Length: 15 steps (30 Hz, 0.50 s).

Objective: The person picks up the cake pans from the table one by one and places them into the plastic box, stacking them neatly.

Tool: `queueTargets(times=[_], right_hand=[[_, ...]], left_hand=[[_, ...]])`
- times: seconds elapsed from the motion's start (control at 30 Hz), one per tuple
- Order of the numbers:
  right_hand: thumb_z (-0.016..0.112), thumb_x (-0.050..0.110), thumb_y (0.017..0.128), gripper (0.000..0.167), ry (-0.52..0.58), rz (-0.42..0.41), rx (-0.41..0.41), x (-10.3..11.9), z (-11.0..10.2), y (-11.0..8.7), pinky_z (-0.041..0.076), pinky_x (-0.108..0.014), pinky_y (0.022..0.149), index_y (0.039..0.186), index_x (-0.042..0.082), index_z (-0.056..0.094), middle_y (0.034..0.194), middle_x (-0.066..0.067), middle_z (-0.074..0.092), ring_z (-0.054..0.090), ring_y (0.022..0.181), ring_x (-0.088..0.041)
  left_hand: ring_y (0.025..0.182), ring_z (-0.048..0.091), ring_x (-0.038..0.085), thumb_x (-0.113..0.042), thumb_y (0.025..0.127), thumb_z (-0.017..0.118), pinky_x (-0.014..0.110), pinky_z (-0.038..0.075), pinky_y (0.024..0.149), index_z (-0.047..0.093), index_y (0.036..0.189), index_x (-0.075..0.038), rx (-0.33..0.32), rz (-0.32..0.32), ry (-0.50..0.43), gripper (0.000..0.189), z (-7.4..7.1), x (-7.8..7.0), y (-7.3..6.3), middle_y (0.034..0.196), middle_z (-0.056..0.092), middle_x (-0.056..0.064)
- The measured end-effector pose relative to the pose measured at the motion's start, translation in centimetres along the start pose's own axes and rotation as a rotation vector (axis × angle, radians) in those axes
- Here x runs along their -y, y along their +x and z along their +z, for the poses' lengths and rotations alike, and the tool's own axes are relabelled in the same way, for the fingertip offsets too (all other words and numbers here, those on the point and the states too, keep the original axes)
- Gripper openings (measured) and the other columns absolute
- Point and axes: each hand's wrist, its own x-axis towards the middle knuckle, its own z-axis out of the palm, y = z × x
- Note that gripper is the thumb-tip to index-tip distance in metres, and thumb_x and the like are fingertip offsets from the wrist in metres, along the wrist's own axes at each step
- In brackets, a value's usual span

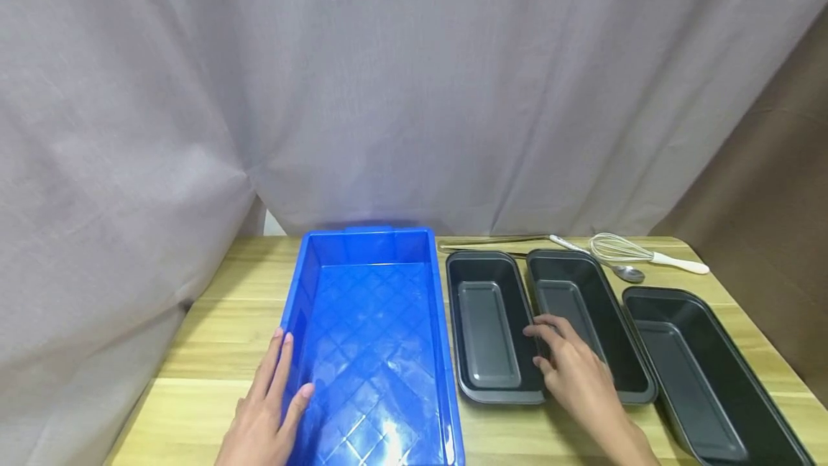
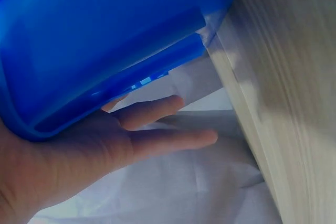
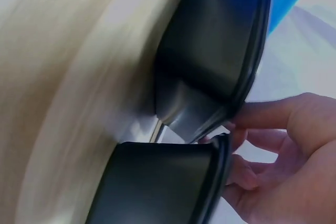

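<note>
My left hand rests at the left rim of a blue plastic tray. Its fingers are straight, and the thumb reaches over the inner side. In the left wrist view, the left hand lies against the outside of the blue tray, fingers extended. My right hand pinches the right rim of the leftmost dark loaf pan, beside a middle loaf pan. Up close, the right hand has its thumb on the first loaf pan's rim; its other fingertips are partly hidden.
A third loaf pan stands at the right. Behind the pans lie a whisk with a white handle, a spoon and metal tongs-like strips. A grey curtain hangs behind the wooden table.
</note>
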Motion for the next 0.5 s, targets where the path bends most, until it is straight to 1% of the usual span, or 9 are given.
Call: queueTargets(times=[0.07,0.13,0.2,0.27,0.33,0.37,0.4,0.43,0.5], right_hand=[[0.087,-0.005,0.086,0.043,-0.013,0.015,0.044,0.3,-0.2,-0.2,0.041,-0.027,0.049,0.125,0.009,0.078,0.148,-0.014,0.064,0.054,0.068,-0.008],[0.088,-0.002,0.086,0.042,-0.050,0.005,0.058,0.6,-0.3,-0.6,0.040,-0.029,0.048,0.125,0.009,0.078,0.149,-0.014,0.063,0.052,0.065,-0.008],[0.089,0.001,0.086,0.042,-0.098,-0.013,0.061,0.8,-0.4,-1.0,0.041,-0.031,0.046,0.126,0.008,0.078,0.147,-0.015,0.065,0.052,0.061,-0.010],[0.088,0.003,0.088,0.039,-0.150,-0.030,0.073,0.9,-0.2,-1.4,0.046,-0.036,0.045,0.125,0.006,0.077,0.142,-0.018,0.068,0.059,0.059,-0.018],[0.085,0.005,0.093,0.038,-0.167,-0.023,0.115,1.1,0.0,-1.8,0.053,-0.044,0.048,0.129,0.003,0.073,0.140,-0.023,0.067,0.067,0.063,-0.028],[0.083,0.006,0.096,0.037,-0.156,-0.019,0.139,1.1,0.3,-2.0,0.057,-0.048,0.052,0.131,0.002,0.071,0.140,-0.027,0.066,0.072,0.068,-0.033],[0.078,0.007,0.101,0.037,-0.133,-0.005,0.181,1.1,0.5,-2.2,0.061,-0.056,0.061,0.135,0.000,0.068,0.142,-0.033,0.063,0.075,0.075,-0.039],[0.073,0.009,0.105,0.036,-0.093,0.013,0.213,1.1,0.8,-2.4,0.062,-0.063,0.069,0.139,-0.002,0.066,0.145,-0.038,0.059,0.076,0.082,-0.041],[0.062,0.012,0.113,0.039,0.040,0.070,0.272,1.1,1.4,-2.7,0.060,-0.069,0.086,0.148,-0.003,0.059,0.151,-0.044,0.050,0.077,0.082,-0.032]], left_hand=[[0.144,0.056,0.055,-0.030,0.113,0.061,0.094,0.041,0.094,0.028,0.175,-0.013,0.011,-0.013,0.002,0.072,0.0,0.0,-0.1,0.181,0.028,0.012],[0.139,0.060,0.058,-0.031,0.114,0.060,0.096,0.039,0.092,0.028,0.175,-0.014,0.020,-0.021,-0.001,0.071,-0.1,0.0,-0.1,0.181,0.027,0.011],[0.135,0.063,0.058,-0.029,0.113,0.060,0.093,0.043,0.092,0.030,0.174,-0.012,0.015,-0.016,-0.012,0.070,0.0,0.0,-0.1,0.181,0.027,0.011],[0.132,0.064,0.058,-0.029,0.113,0.061,0.087,0.048,0.092,0.031,0.174,-0.011,0.009,-0.008,-0.024,0.070,0.0,0.0,0.0,0.181,0.028,0.010],[0.131,0.065,0.057,-0.029,0.113,0.061,0.081,0.052,0.091,0.030,0.174,-0.012,0.006,-0.005,-0.034,0.070,0.0,0.0,0.0,0.182,0.027,0.009],[0.130,0.066,0.057,-0.029,0.113,0.061,0.078,0.054,0.090,0.029,0.175,-0.013,0.005,-0.005,-0.037,0.071,0.0,0.0,0.0,0.182,0.027,0.008],[0.130,0.066,0.057,-0.029,0.113,0.061,0.076,0.055,0.089,0.028,0.175,-0.013,0.003,-0.004,-0.041,0.072,0.0,0.0,0.0,0.182,0.027,0.009],[0.130,0.066,0.058,-0.029,0.113,0.061,0.076,0.056,0.089,0.027,0.175,-0.014,0.001,-0.005,-0.044,0.073,0.0,0.0,0.0,0.182,0.027,0.009],[0.130,0.065,0.057,-0.029,0.113,0.062,0.075,0.056,0.090,0.024,0.176,-0.016,0.001,-0.012,-0.046,0.075,-0.1,0.1,0.0,0.182,0.027,0.009]])
